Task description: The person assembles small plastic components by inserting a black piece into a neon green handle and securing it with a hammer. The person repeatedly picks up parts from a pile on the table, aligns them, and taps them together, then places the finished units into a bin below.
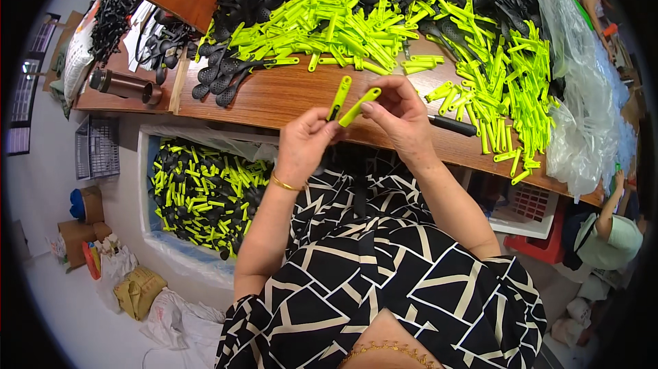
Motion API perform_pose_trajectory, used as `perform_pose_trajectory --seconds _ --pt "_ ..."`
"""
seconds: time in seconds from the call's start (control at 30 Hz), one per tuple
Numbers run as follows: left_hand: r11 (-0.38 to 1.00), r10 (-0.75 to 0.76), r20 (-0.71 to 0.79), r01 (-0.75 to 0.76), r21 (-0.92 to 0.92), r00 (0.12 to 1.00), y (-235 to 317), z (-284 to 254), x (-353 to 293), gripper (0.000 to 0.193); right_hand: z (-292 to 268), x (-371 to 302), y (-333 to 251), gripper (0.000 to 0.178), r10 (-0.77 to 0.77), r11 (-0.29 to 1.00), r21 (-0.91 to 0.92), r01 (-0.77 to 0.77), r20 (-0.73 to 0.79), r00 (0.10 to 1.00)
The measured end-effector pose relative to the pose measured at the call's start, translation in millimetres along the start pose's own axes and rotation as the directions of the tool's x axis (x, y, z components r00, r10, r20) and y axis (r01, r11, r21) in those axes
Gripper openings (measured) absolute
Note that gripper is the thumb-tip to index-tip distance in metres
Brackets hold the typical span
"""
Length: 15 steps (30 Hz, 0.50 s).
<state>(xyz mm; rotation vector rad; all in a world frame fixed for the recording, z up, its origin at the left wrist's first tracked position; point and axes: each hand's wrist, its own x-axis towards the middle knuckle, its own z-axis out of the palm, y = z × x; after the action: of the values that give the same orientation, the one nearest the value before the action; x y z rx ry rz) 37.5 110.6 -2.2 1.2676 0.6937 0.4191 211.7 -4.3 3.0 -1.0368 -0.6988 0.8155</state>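
In front of my chest, above the table's near edge, my left hand (305,141) pinches a black utensil whose handle end carries a lime-green piece (340,93) with a hole at its tip. The rest of that utensil is mostly hidden by the fingers. My right hand (403,116) grips a second lime-green handle piece (361,106) between thumb and fingers. Its lower end touches or nearly touches my left fingertips. Beyond my hands, several black perforated spoons (221,81) lie in a small group, one with a lime-green handle.
A big heap of loose lime-green handle pieces (336,22) and black spoons covers the brown table (274,98). A black-handled tool (452,125) lies right of my hands. Below left stands a lined box (145,191) full of green-handled utensils. A metal flask (127,86) lies at left.
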Motion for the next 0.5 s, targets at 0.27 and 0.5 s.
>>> perform_pose_trajectory --seconds 0.27,0.5 --pt "0.994 0.01 0.073 -0.018 0.11 0.997 -4.8 21.4 -20.5 0.028 -8.4 3.0 -2.7 0.031 0.114 0.983 -0.153 -0.101 0.075 0.991" --pt "0.984 0.041 0.082 -0.054 0.171 0.996 -6.3 23.1 -21.0 0.029 -4.0 -6.2 -6.5 0.031 0.021 0.935 -0.355 -0.017 0.007 1.0"
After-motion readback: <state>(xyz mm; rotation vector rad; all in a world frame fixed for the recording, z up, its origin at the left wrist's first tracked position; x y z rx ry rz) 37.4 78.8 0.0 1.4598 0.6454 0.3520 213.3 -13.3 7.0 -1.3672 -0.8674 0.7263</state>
